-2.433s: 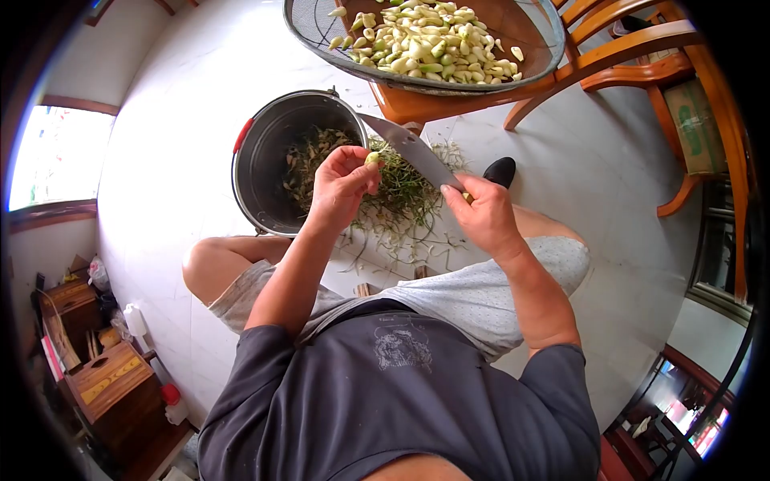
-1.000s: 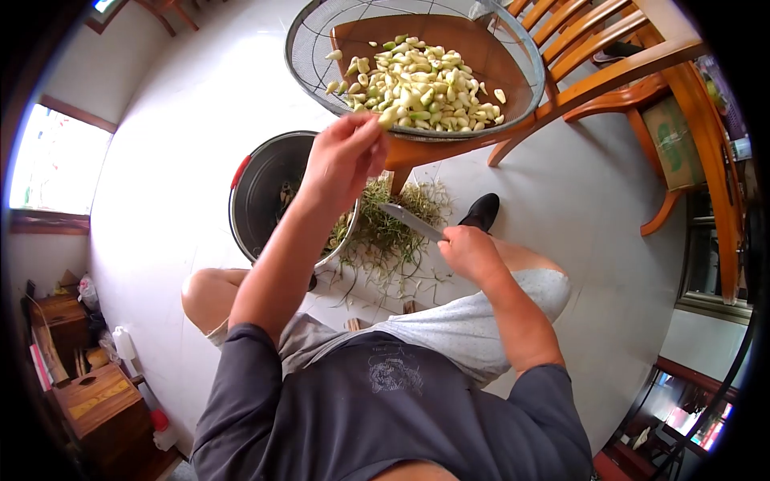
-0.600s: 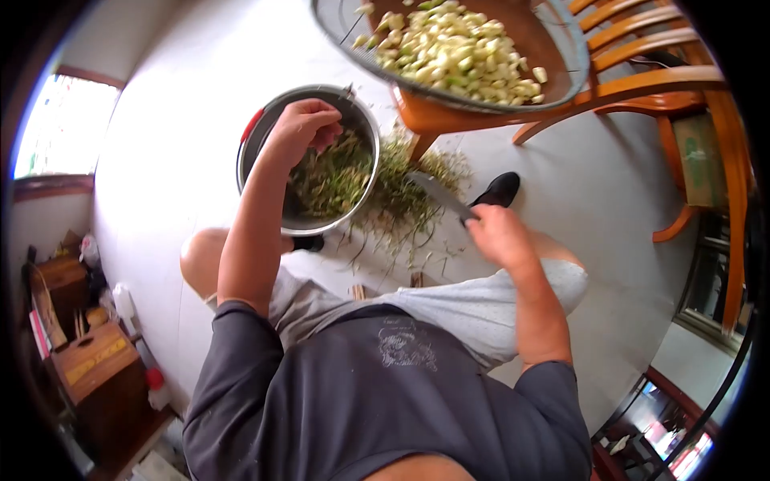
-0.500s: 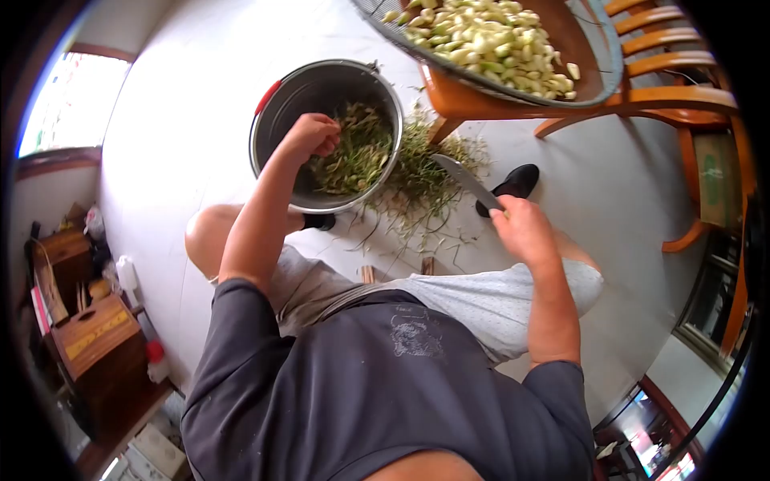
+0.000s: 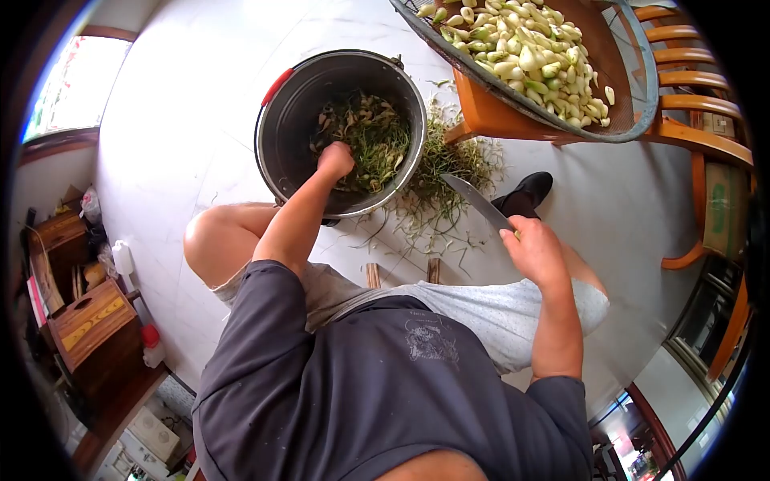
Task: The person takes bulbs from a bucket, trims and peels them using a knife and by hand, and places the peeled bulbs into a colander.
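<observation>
My left hand (image 5: 336, 159) reaches down into the metal bucket (image 5: 278, 148), against the green and brown plant pieces (image 5: 377, 140) inside it. Its fingers point away from the camera and are mostly hidden. In my right hand (image 5: 533, 244) is the handle of a knife (image 5: 480, 200), whose broad blade points up and left over the floor. A heap of green trimmings (image 5: 449, 164) lies beside the bucket. At the upper right, a round mesh basket (image 5: 645, 120) holds many pale, peeled bulbs (image 5: 533, 60).
The basket rests on a wooden chair (image 5: 489, 116). Below it on the tiled floor is a black shoe (image 5: 536, 186). Wooden boxes (image 5: 92, 325) and a white bottle (image 5: 123, 258) stand at the left. A carton (image 5: 723, 204) is at the far right.
My left hand has gone from the basket's edge down into the bucket, and the bulb it held is no longer seen in it. My right hand still holds the knife. The view has shifted.
</observation>
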{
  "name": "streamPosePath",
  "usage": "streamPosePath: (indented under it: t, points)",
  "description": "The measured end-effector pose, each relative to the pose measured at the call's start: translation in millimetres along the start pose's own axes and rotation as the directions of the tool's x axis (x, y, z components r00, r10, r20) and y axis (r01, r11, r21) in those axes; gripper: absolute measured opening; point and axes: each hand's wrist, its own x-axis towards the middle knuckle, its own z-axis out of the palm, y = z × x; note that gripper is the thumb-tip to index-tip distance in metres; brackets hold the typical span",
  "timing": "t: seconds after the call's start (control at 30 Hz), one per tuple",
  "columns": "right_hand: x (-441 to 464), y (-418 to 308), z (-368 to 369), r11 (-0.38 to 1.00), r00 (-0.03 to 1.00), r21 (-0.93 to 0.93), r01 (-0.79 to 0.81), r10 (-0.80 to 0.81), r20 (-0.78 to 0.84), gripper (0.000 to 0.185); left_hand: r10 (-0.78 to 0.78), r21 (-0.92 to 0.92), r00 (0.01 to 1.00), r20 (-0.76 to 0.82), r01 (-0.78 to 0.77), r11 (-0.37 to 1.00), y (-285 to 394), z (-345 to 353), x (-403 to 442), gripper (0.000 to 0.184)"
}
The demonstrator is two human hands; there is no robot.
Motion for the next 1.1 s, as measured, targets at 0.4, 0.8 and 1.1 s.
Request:
streamPosePath:
  t: [0.4, 0.8, 1.1]
  points:
    - [-8.7, 3.2, -1.4, 0.997, 0.998, 0.048, 0.065, -0.066, 0.02, 0.018, 0.099, 0.106, 0.981, 0.167, -0.118, 0.987, -24.0, 10.3, 10.5, 0.052]
    - [-14.5, 9.9, -3.1, 0.989, 0.99, 0.052, 0.139, -0.138, -0.035, 0.02, 0.139, -0.364, 0.902, 0.408, 0.022, 0.931, 54.5, -93.5, -44.2, 0.022]
    - [-17.1, 6.3, -6.3, 0.997, 0.997, 0.03, 0.077, -0.077, -0.011, 0.02, 0.18, -0.51, 0.932, 0.315, 0.006, 0.86, 65.1, -124.1, -50.1, 0.023]
